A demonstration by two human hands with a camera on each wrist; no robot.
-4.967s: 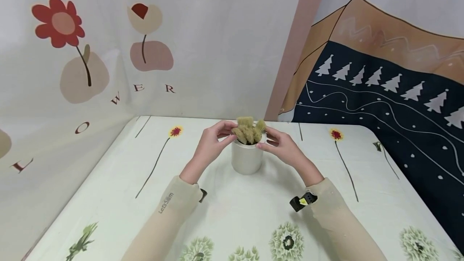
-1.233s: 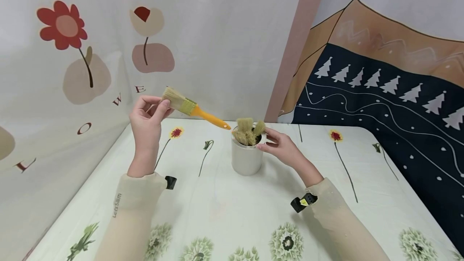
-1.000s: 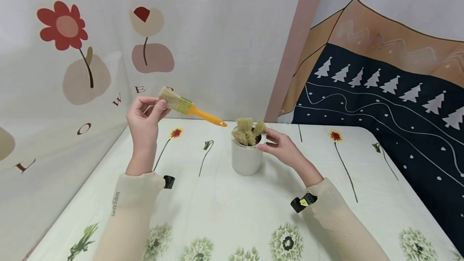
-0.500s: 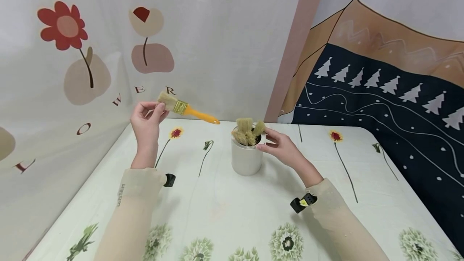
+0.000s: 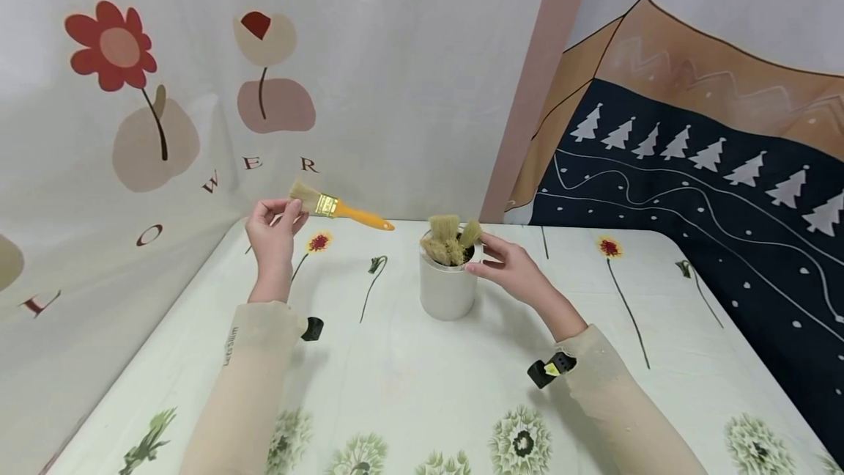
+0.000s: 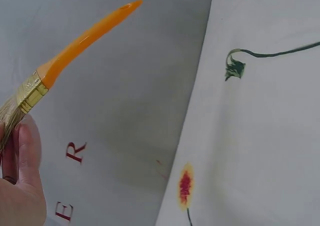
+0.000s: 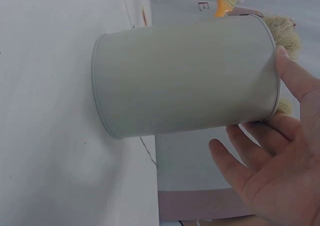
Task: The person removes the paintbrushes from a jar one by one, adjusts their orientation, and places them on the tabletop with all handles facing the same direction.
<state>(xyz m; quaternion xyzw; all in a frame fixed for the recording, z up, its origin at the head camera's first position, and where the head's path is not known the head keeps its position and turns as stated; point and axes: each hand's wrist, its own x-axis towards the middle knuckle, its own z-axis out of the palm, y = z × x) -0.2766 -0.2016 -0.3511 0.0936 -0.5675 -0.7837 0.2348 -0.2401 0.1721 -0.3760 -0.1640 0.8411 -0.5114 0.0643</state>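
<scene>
My left hand point(image 5: 272, 237) pinches a paintbrush point(image 5: 359, 216) by its pale bristles. The brush has a gold ferrule and an orange handle with a hole at its end, pointing right. In the left wrist view the paintbrush point(image 6: 75, 50) slants up from my fingers. A white canister point(image 5: 448, 292) stands upright on the table, holding several bristle heads point(image 5: 445, 237) that stick up above its rim; their handles are hidden inside. My right hand point(image 5: 508, 266) holds the canister at its upper right rim. In the right wrist view the thumb lies at the rim and the fingers reach behind.
A white table cloth point(image 5: 409, 387) printed with flowers covers the table. Behind it hangs a pale curtain point(image 5: 395, 94) with printed flowers and letters. A dark blue cloth with white trees point(image 5: 692, 189) hangs along the right side.
Five seconds ago both hands were at the canister. The left hand has since taken a paintbrush out to the left by its bristles, lately lowering it slightly. The right hand has stayed at the rim.
</scene>
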